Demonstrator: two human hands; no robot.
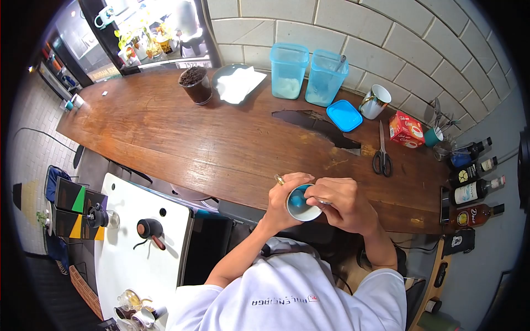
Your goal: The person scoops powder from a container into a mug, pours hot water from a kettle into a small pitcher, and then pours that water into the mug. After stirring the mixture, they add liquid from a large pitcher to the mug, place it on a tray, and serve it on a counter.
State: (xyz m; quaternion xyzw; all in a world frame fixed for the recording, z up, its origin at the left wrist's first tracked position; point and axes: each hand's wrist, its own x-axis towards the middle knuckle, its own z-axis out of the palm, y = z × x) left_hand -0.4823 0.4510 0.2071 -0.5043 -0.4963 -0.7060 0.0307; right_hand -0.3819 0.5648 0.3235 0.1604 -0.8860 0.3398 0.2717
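Close to my body, near the table's front edge, is a white mug (305, 215) with a gold handle, tilted so that its bluish inside shows. My left hand (282, 199) is wrapped round the mug's left side. My right hand (346, 205) is closed at the mug's right rim, pinching what looks like a metal spoon (323, 202); its far end is hidden by the fingers and the mug. A round, brighter blue patch shows inside the mug.
Along the wall stand two blue containers (289, 71), a blue lid (344, 115), another mug (375, 101) and a red box (407, 129). Scissors (382, 157) lie right of a dark gap in the wood (314, 124). Bottles (477, 191) line the right end; a cup of dark grounds (196, 88) stands left.
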